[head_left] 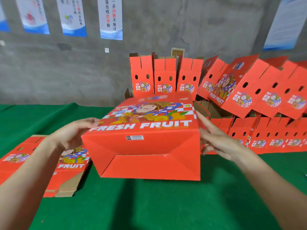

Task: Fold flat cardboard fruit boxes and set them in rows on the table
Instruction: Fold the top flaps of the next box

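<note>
A folded red fruit box (144, 146) lies tipped on its side in the middle of the green table (132, 205), its closed bottom facing me and the "FRESH FRUIT" face turned up. My left hand (74, 130) holds its left edge, fingers curled over the top face. My right hand (216, 138) lies flat against its right side, fingers straight. A pile of flat boxes (66, 166) rests on the table at the left, partly under my left arm.
Folded boxes stand in a row at the back (166, 77), with more leaning at the right (249, 90) and another row below them (265, 135). A grey wall with posters (110, 17) rises behind the table.
</note>
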